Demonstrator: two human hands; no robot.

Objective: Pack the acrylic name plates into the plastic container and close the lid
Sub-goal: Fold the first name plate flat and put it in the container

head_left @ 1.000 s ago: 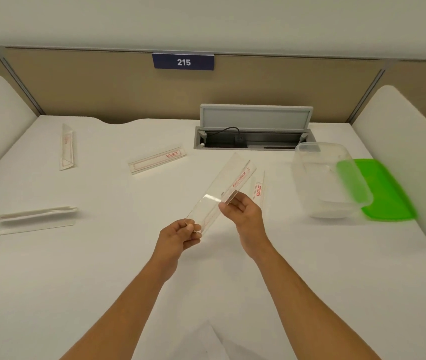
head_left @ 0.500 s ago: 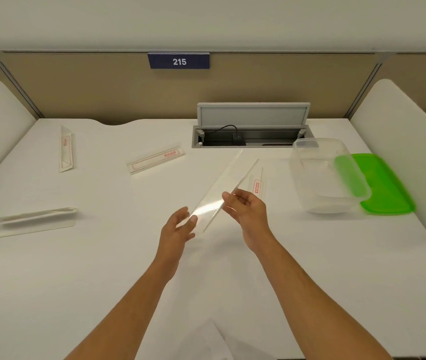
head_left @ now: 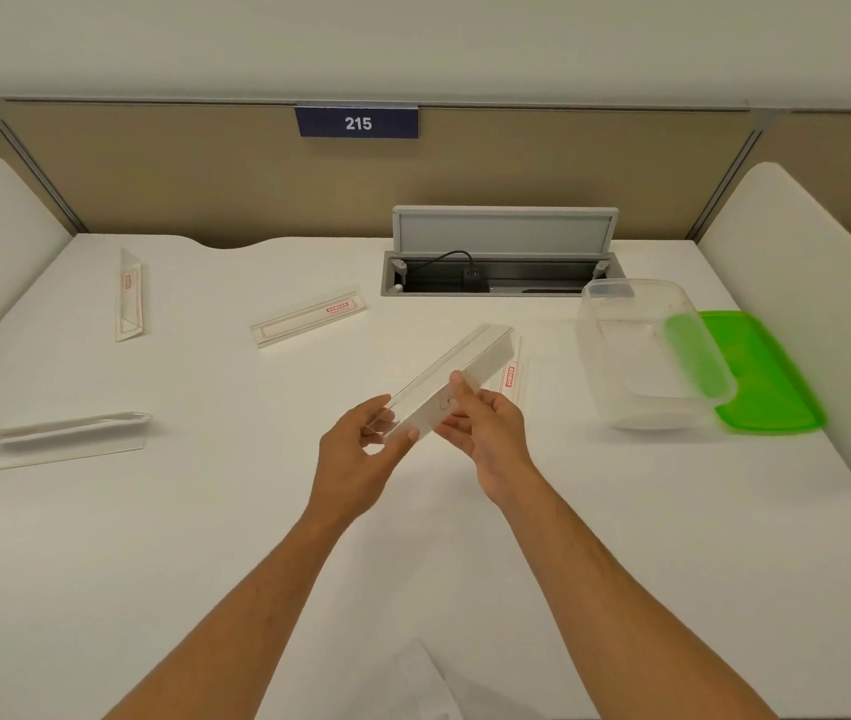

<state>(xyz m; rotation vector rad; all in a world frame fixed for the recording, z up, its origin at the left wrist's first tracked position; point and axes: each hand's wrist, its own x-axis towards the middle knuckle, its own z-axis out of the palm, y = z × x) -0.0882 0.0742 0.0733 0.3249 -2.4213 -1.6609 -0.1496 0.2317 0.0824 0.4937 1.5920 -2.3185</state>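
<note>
White desk (head_left: 621,537) under us, clear container (head_left: 647,356) at right resting on its green lid (head_left: 776,387). Our forearms reach forward; left hand (head_left: 361,454) and right hand (head_left: 491,428) both pinch one name plate (head_left: 457,366) above the desk.

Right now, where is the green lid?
In the head view, the green lid lies flat at the table's right edge, partly under the clear container.

Clear name plate (head_left: 457,374) midair, tilted; lidless empty container (head_left: 644,350) right.
</note>
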